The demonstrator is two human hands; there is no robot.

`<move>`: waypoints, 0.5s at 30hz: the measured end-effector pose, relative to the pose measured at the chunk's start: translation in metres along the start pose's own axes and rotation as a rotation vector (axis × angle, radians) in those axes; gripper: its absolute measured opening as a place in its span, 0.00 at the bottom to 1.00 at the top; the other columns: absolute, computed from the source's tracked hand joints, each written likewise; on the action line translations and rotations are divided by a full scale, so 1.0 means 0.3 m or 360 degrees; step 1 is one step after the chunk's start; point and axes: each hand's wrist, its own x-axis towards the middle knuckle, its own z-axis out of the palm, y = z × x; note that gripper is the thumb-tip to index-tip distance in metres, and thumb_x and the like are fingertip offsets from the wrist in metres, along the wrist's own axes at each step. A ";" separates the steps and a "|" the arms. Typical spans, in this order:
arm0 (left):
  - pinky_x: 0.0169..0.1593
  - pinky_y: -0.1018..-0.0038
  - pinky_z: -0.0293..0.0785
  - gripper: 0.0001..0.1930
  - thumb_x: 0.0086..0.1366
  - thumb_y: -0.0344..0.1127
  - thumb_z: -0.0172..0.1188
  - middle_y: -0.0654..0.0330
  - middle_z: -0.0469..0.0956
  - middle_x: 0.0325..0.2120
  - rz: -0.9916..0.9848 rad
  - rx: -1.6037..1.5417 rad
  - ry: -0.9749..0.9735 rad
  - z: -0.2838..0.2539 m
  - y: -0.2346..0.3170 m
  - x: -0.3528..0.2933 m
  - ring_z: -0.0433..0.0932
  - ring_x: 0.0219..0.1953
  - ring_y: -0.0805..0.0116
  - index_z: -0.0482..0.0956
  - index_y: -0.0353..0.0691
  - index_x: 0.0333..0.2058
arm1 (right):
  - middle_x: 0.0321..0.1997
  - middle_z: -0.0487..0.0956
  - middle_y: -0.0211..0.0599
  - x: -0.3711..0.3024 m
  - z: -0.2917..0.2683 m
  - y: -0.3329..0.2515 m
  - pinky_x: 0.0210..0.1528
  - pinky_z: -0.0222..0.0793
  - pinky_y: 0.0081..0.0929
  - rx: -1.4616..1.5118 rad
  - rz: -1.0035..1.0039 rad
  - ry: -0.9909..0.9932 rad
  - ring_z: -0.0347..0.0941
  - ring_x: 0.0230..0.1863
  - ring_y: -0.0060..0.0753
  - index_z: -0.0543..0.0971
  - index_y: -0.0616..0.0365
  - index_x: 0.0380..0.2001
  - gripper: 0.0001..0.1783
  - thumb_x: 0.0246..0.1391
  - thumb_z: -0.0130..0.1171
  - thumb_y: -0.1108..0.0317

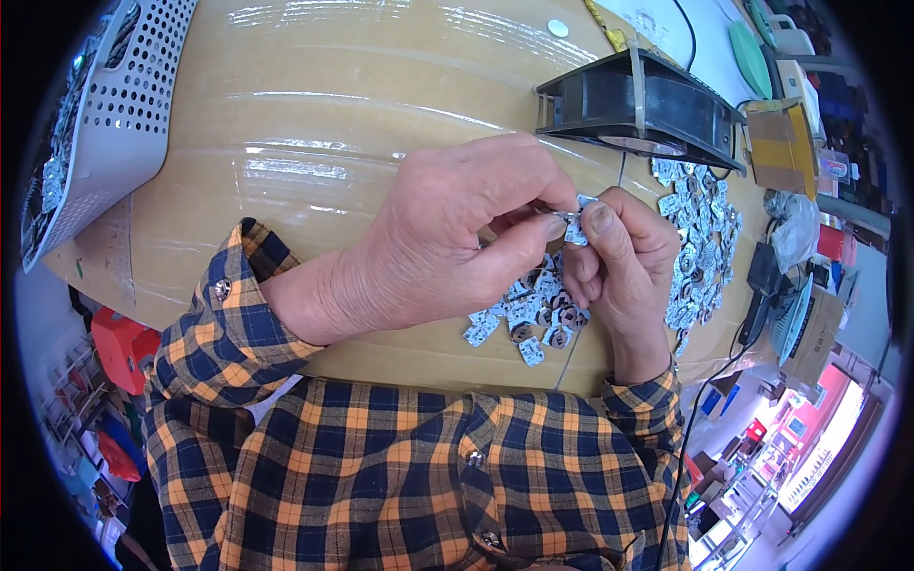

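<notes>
My left hand [447,228] reaches in from the left, its thumb and index finger pinched at one edge of a small white circuit board [577,228]. A thin dark piece, perhaps a wire end, shows at those fingertips; it is too small to make out. My right hand [624,257] grips the same board between thumb and bent fingers, so both hands meet over the table. Just below them lies a loose pile of similar small circuit boards [528,319], several with round dark parts. My fingers cover part of the held board.
A larger heap of small boards [705,247] lies to the right. Behind it stands a black box fan [628,100], with an open cardboard box [783,147] beside it. A white perforated basket [133,114] of wires stands at far left. A black cable [709,381] runs down the right side.
</notes>
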 end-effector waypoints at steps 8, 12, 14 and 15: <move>0.39 0.82 0.79 0.08 0.63 0.20 0.55 0.60 0.78 0.33 -0.0418 -0.0243 0.0124 -0.031 0.004 0.007 0.80 0.34 0.77 0.76 0.30 0.41 | 0.15 0.68 0.26 -0.004 -0.004 0.003 0.14 0.54 0.12 -0.0216 -0.0061 0.0035 0.59 0.12 0.12 0.70 0.60 0.24 0.18 0.66 0.51 0.60; 0.41 0.81 0.79 0.09 0.64 0.22 0.56 0.59 0.79 0.35 -0.0393 -0.0326 0.0148 -0.023 0.003 0.002 0.80 0.36 0.76 0.75 0.30 0.43 | 0.16 0.69 0.25 -0.007 0.001 -0.011 0.16 0.54 0.11 -0.0187 0.0016 0.0068 0.59 0.13 0.12 0.71 0.61 0.25 0.19 0.66 0.50 0.59; 0.42 0.81 0.79 0.10 0.64 0.22 0.56 0.59 0.79 0.35 -0.0303 -0.0244 0.0115 -0.027 -0.005 0.005 0.80 0.37 0.76 0.75 0.30 0.44 | 0.16 0.70 0.26 -0.008 0.004 -0.019 0.16 0.55 0.11 -0.0165 0.0086 0.0099 0.59 0.13 0.12 0.72 0.61 0.26 0.18 0.66 0.50 0.59; 0.42 0.81 0.79 0.10 0.64 0.22 0.56 0.59 0.79 0.35 -0.0304 -0.0241 0.0117 -0.029 -0.003 0.004 0.80 0.37 0.76 0.75 0.30 0.44 | 0.17 0.71 0.26 -0.012 0.012 -0.026 0.17 0.55 0.11 -0.0249 0.0053 0.0072 0.60 0.14 0.11 0.74 0.62 0.27 0.18 0.66 0.50 0.59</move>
